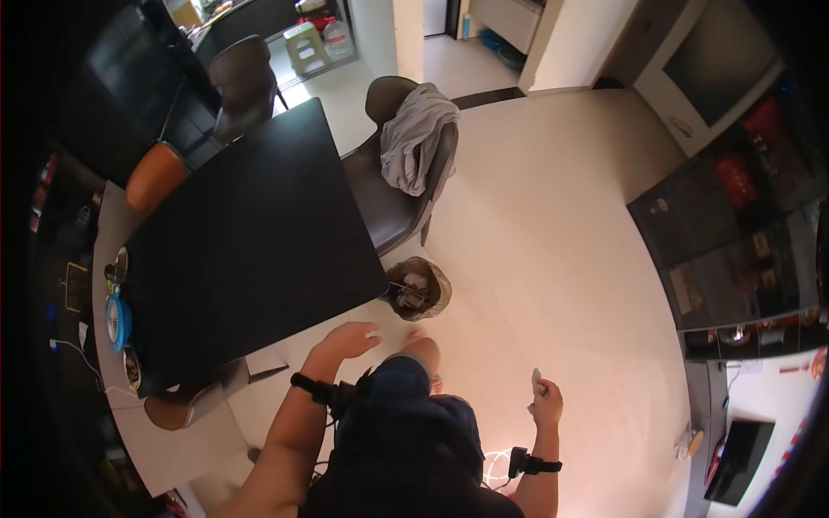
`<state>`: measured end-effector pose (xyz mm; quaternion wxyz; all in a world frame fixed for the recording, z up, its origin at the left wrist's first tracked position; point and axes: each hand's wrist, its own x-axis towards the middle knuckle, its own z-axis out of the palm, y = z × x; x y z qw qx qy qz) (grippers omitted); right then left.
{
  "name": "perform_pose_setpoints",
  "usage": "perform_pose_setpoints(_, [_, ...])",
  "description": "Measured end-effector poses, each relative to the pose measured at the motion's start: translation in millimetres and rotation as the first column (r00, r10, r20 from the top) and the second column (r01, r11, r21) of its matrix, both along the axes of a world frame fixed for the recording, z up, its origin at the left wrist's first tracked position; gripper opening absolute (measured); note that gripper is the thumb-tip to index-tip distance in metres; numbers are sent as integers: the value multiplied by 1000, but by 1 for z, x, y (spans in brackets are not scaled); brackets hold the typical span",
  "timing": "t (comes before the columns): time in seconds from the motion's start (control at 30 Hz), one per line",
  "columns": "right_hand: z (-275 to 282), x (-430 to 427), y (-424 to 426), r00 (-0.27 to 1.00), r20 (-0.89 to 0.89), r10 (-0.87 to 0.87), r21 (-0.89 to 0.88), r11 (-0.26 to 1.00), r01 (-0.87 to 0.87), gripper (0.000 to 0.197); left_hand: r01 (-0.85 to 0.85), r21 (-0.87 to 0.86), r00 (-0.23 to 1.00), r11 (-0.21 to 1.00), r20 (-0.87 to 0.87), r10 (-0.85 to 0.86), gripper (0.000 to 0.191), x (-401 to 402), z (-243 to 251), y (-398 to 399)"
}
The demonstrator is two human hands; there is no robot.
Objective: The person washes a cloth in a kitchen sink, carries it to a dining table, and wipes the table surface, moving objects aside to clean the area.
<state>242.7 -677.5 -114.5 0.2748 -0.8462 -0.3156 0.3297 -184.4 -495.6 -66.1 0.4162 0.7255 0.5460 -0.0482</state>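
Note:
My right hand is closed around a crumpled greyish cloth or tissue, held out over the floor to the right of my legs. My left hand holds nothing; its fingers are slightly apart, just off the front edge of the black dining table. A waste bin with a dark plastic liner stands on the floor ahead of me, by the table's near right corner. Crumpled waste lies inside it. Both my forearms wear black straps.
A dark chair with grey cloth over its back stands at the table's right side. Another chair is tucked at the near left. A blue fan is at the table's left end. A glass-fronted cabinet lines the right.

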Motion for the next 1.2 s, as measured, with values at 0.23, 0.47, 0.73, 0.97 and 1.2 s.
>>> perform_pose_setpoints(0.23, [15,43,104,999,-39,22,-97,995,-25,34,20,-60,999,998,-40,-22,46,82,-53,116])
perform_pose_setpoints(0.47, [3,178,194,994,111,-15,-209,977,38,28,-27,-124,996,992,-90,16,45,179,-39,284])
perform_pose_setpoints(0.73, [-3,266,378,971,135,197,-213,963,-165,26,-289,-39,949,956,118,292,47,222,3,411])
perform_pose_setpoints(0.97, [-71,370,608,838,233,494,-88,869,-488,39,-396,-123,909,910,90,407,50,266,-26,514])
perform_pose_setpoints(1.2, [-6,300,888,619,152,771,-173,637,-751,30,-684,-309,513,661,441,736,47,273,14,573])
